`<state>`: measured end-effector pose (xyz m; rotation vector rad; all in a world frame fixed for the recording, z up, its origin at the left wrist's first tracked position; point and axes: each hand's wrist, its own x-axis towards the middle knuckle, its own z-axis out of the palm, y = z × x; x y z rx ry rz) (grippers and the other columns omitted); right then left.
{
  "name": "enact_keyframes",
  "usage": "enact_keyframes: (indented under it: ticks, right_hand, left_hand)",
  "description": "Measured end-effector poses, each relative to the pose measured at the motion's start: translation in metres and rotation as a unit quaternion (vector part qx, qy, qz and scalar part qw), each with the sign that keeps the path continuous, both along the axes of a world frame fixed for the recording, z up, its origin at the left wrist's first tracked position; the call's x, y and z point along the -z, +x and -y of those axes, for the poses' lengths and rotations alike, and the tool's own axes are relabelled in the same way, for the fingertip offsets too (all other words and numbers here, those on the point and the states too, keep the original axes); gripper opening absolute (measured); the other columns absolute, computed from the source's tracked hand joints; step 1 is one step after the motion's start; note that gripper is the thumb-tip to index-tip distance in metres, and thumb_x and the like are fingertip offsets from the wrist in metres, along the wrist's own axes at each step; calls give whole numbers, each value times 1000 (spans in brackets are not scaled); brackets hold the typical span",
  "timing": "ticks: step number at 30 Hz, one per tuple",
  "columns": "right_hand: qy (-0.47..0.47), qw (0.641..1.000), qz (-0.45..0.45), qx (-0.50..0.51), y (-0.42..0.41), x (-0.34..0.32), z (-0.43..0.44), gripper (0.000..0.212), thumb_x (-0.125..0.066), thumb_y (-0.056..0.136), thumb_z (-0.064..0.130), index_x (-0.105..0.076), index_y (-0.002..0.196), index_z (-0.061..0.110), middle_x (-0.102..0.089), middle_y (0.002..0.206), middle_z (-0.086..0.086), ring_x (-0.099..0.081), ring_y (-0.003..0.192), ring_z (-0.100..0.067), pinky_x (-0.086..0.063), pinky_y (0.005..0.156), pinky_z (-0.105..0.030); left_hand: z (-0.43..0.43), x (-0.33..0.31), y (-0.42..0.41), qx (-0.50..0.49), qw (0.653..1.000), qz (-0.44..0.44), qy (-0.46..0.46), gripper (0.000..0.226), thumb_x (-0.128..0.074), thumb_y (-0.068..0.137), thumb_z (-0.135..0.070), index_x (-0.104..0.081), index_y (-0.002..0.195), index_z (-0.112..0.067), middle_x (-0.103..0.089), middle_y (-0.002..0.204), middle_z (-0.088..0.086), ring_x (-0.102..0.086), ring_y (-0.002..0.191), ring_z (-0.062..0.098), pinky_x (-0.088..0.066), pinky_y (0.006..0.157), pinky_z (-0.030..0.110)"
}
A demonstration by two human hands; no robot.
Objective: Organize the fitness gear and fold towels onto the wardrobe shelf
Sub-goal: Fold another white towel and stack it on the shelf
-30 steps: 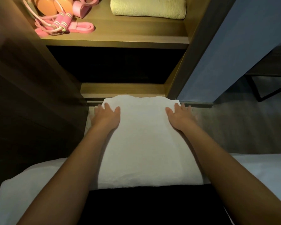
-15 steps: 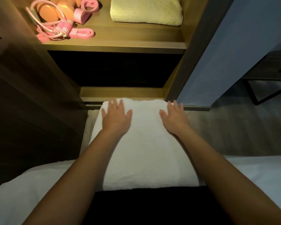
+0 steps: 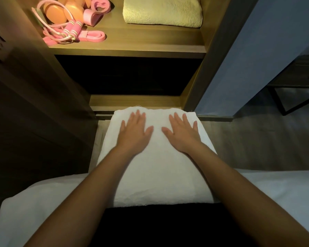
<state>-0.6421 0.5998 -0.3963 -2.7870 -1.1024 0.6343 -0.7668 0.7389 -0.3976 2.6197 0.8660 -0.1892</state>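
A folded white towel (image 3: 161,168) lies in front of me, its far edge near the wardrobe base. My left hand (image 3: 135,132) and my right hand (image 3: 183,133) press flat on its far half, fingers straight and spread, about a hand's width apart. On the lit wardrobe shelf (image 3: 132,49) above, a folded pale yellow towel (image 3: 162,12) lies at the right. At the shelf's left sit a pink jump rope (image 3: 68,32), pink resistance bands (image 3: 95,13) and orange rounded pieces (image 3: 56,16).
White bedding (image 3: 275,193) spreads under the towel on both sides. A dark compartment (image 3: 128,75) opens below the lit shelf. The wardrobe's side panel (image 3: 219,50) and a blue-grey door (image 3: 268,50) stand at right, with a dark metal-framed table (image 3: 296,90) beyond.
Both hands slid inward from the towel's far corners toward its middle and now lie flat, closer together. The view tilted up, showing more of the lit shelf.
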Motion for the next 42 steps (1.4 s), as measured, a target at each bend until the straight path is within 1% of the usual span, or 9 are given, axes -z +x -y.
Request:
enact_keyframes:
  ticks: [3, 8, 10, 15, 23, 28, 32, 38, 42]
  right_hand:
    - [-15, 1000, -3, -10, 1, 6, 9, 67, -16, 97, 63, -4, 155, 30, 5, 163, 8, 8, 150, -21, 2, 119, -55]
    - [-18, 986, -78, 149, 25, 5, 36, 71, -17, 97, 63, -6, 156, 24, -2, 164, 1, -4, 150, -29, -10, 118, -58]
    - [-20, 984, -59, 167, 15, -3, 38, 72, -15, 97, 63, -6, 156, 22, 0, 164, -1, 0, 150, -30, -8, 118, -58]
    - [-15, 999, 2, -51, -43, -14, 49, 77, -7, 90, 66, 5, 155, 27, 16, 161, 7, 18, 148, -21, 9, 118, -54]
    - [-18, 998, -7, -61, -43, -20, 79, 80, -4, 86, 67, 9, 154, 27, 18, 161, 7, 17, 148, -19, 8, 118, -49]
    - [4, 998, -57, -31, -46, -24, 104, 78, -8, 88, 66, 10, 154, 28, 18, 161, 8, 16, 148, -16, 3, 121, -48]
    - [41, 994, -98, -15, -49, -31, 130, 76, -13, 90, 62, 6, 155, 26, 14, 162, 8, 13, 149, -14, -1, 122, -46]
    - [75, 985, -102, -116, -56, -50, 159, 90, -8, 81, 82, -3, 155, 31, 6, 160, 15, 7, 147, -5, 0, 122, -41]
    - [44, 972, -78, -217, -76, -57, 150, 80, -23, 88, 71, -2, 155, 32, 8, 160, 17, 12, 146, -1, 5, 121, -36]
  left_hand:
    - [2, 7, -4, 19, 999, -37, 7, 63, -19, 101, -52, -7, 156, -24, 4, 164, -4, 8, 150, 18, 1, 121, 46]
    - [-23, 2, -19, -130, 987, -77, -58, 68, -18, 101, -54, -5, 156, -16, 1, 164, 4, 3, 150, 25, -2, 121, 48]
    - [-14, -6, -23, -106, 993, -47, -27, 69, -20, 101, -54, -4, 156, -16, 4, 164, 5, 7, 150, 24, 0, 121, 46]
    - [33, -16, -54, 107, 994, -9, 0, 66, -15, 100, -54, 0, 156, -24, 11, 162, -7, 15, 148, 13, 4, 122, 43]
    - [22, -18, -101, 88, 994, -32, -59, 76, -5, 88, -63, 10, 154, -29, 22, 159, -12, 22, 146, 10, 7, 121, 39]
    - [16, -13, -121, 84, 990, 24, -108, 69, -9, 93, -64, 7, 153, -33, 18, 157, -19, 20, 145, 2, 4, 122, 39]
    - [7, -15, -142, 113, 984, 48, -130, 78, -4, 78, -82, 5, 146, -43, 15, 155, -25, 16, 145, -2, 1, 119, 31]
    - [11, -41, -163, 210, 973, 25, -93, 84, -13, 79, -82, -3, 151, -40, 8, 157, -25, 9, 144, -8, -3, 119, 27]
    - [31, -50, -156, 265, 963, -16, -45, 82, -25, 86, -76, -1, 154, -35, 12, 158, -21, 13, 145, -4, 0, 122, 29]
